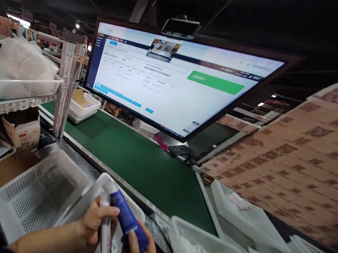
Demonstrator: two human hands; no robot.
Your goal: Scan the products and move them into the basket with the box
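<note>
In my right hand (pixel 145 251) is a blue squeeze tube (pixel 127 216) with a pale cap end, tilted up and to the left. My left hand (pixel 94 220) closes round a slim, whitish-pink tube (pixel 105 233) held beside it, and its thumb reaches toward the blue one. Both tubes are above a white perforated basket (pixel 138 209), which my hands partly cover. To the left of it stands another white perforated basket (pixel 47 189) with its mesh bottom showing.
A green conveyor belt (pixel 122 153) runs behind the baskets. Over it hangs a large monitor (pixel 137 81). A clear bin (pixel 203 249) with packets stands at right, below a panel of printed labels (pixel 303 159). On the left shelf, a white basket (pixel 22 88) holds clear plastic wrap.
</note>
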